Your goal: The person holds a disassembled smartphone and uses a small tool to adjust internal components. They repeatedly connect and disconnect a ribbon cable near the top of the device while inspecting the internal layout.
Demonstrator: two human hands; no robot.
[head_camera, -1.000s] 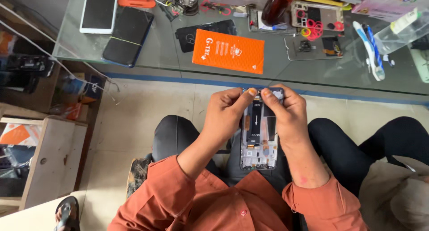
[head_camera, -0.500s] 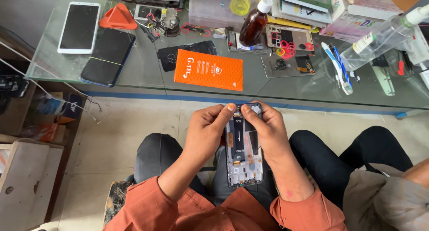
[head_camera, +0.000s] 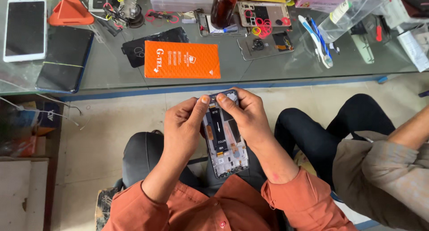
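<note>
Gripping opened phone [head_camera: 225,144], left hand [head_camera: 183,123], right hand [head_camera: 248,117]

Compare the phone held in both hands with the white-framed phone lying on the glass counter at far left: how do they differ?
The held phone is opened, back off, inner parts and ribbon cable exposed; the white-framed phone is closed, dark screen up. The held one is gripped over the lap by left hand and right hand; the white-framed one lies untouched. Both are slim rectangles, lengthwise away from the person.

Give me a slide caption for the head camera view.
Both hands, left hand and right hand, hold an opened phone over the lap.
</note>
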